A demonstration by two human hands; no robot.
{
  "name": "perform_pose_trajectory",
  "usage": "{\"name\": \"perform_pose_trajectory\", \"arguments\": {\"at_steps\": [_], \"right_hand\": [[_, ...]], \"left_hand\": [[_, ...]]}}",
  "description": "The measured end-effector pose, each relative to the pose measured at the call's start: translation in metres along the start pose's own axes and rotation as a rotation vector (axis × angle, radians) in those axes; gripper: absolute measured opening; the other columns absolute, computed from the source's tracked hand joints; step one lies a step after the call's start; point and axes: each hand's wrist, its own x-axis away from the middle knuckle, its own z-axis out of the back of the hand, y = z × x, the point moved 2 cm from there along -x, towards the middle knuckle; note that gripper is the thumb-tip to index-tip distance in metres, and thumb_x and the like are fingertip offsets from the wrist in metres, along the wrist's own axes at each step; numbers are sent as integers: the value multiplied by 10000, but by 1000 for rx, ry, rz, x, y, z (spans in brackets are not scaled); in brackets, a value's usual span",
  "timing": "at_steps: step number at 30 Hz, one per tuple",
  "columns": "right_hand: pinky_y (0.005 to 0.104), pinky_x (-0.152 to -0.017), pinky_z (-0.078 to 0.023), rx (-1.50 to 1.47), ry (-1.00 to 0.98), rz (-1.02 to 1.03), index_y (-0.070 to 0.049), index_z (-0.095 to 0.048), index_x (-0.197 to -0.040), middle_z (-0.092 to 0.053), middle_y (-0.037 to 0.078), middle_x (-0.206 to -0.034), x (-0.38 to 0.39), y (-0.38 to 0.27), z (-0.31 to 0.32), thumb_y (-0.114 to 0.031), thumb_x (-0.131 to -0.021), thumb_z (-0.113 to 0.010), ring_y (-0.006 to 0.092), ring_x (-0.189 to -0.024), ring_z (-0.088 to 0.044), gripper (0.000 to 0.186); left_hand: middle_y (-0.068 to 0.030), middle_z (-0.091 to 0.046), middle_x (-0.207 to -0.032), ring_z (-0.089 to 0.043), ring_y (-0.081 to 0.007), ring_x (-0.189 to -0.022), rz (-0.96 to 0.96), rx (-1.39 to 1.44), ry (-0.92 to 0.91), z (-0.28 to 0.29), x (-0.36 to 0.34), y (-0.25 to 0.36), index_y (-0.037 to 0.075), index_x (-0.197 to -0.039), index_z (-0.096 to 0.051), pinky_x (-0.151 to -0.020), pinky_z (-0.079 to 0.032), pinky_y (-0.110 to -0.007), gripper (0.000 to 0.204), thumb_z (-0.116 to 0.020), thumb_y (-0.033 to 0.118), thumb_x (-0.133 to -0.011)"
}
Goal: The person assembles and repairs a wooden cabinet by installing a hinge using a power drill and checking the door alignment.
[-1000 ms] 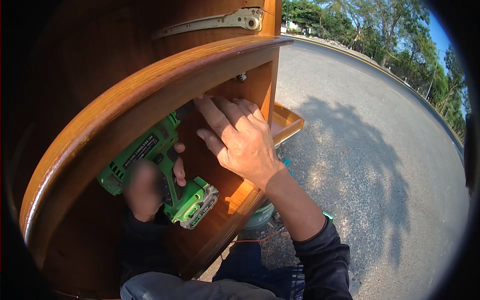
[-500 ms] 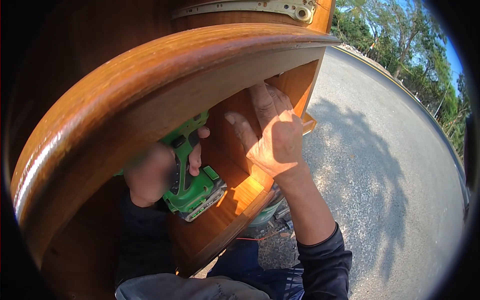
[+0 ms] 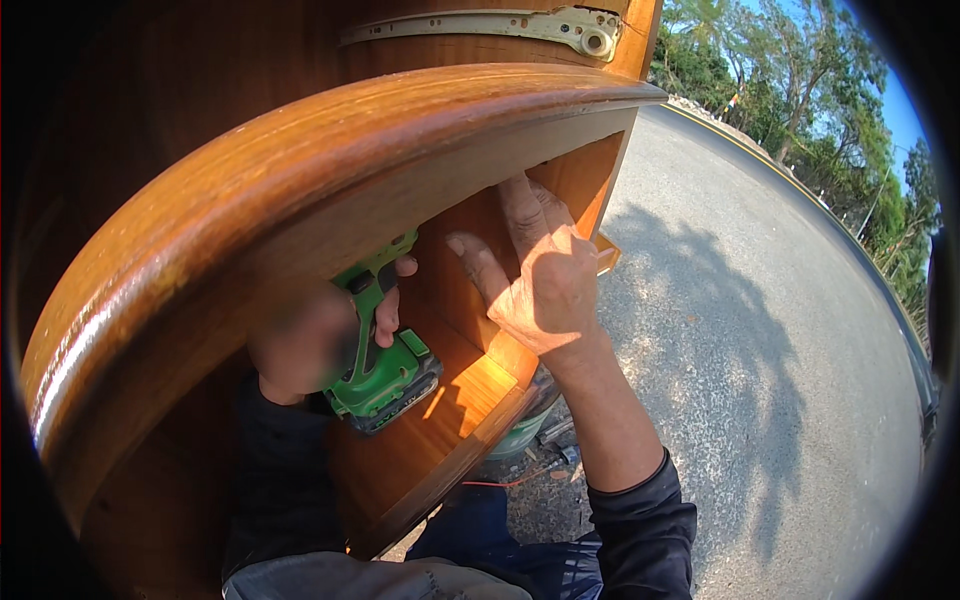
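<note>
Beneath the curved ledge (image 3: 330, 130), the left hand (image 3: 303, 342) is clamped on the drill (image 3: 376, 388) and the right hand (image 3: 552, 288) is spread, fingertips hidden; should the drill's obscured nose slip, poor sight could let it strike those fingers.

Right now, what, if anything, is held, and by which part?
The left hand holds the green drill by its handle. Whether the right hand, some fingertips hidden, holds anything can't be told.

curved shelf (image 3: 300, 150): was orange-brown, grain-streaked | drill (image 3: 378, 383) beneath shelf: was green and black | rail (image 3: 490, 23) above shelf: was cream | road (image 3: 740, 320) right of shelf: was grey, shadow-mottled
</note>
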Motion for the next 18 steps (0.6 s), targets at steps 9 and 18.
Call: {"name": "perform_pose_trajectory", "arguments": {"at_steps": [9,18], "right_hand": [[423,-884,-533,47,-12,39,-15,-569,-1359,-676,179,-1140,1,-5,10,-112,-778,-779,338,-1002,-667,625],[380,-836,-526,314,275,126,-58,-673,-1212,-597,200,-1223,16,21,44,-52,-776,-760,324,-1048,-637,445]], "left_hand": [[-183,-639,-1159,-596,-168,-769,17,30,-161,24,-12,-8,-67,-1344,-518,-631,-507,-288,752,-742,442,-838],[-222,-623,-1003,-601,-194,-657,18,169,-111,19,-23,-6,-96,-1324,-489,-495,-503,-254,775,-714,503,-888]]}}
